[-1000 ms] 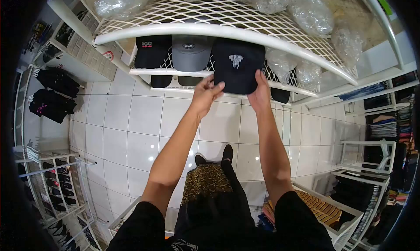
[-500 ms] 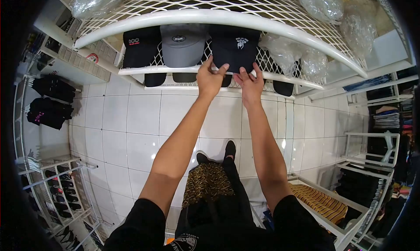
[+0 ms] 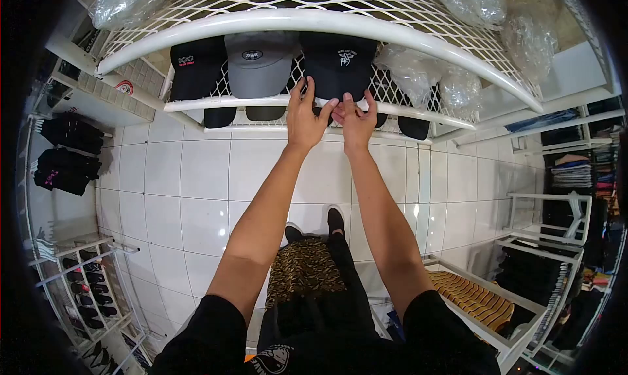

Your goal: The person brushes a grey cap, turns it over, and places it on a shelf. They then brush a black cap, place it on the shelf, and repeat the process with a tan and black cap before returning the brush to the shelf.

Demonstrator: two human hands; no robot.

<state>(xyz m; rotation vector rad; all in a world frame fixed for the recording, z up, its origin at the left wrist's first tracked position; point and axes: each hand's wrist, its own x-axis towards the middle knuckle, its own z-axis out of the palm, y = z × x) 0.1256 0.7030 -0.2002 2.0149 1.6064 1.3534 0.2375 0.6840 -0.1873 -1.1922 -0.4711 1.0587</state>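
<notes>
A black cap (image 3: pixel 339 64) with a white hand-shaped design and small lettering rests on the wire shelf, its brim toward me. At the left of its brim is my left hand (image 3: pixel 305 122), fingers stretched upward and thumb out to the right. My right hand (image 3: pixel 356 125) is by the brim's front right edge, fingers spread, its thumb close to the left thumb. Both hands touch or nearly touch the brim; neither is wrapped round it. Left of this cap sit a grey cap (image 3: pixel 259 71) with an oval badge and a black cap (image 3: pixel 196 74) with red and white marks.
A white mesh shelf (image 3: pixel 314 20) with a thick curved rail overhangs the caps. Clear plastic bundles (image 3: pixel 409 74) lie right of them, and more caps (image 3: pixel 413 127) show on a lower level. Clothing racks (image 3: pixel 98 247) stand at the left, with a striped garment (image 3: pixel 474 296) at lower right.
The view has shifted slightly, so the shelf and caps appear further left. My right hand has moved in toward my left, and both sets of fingers look straighter against the brim.
</notes>
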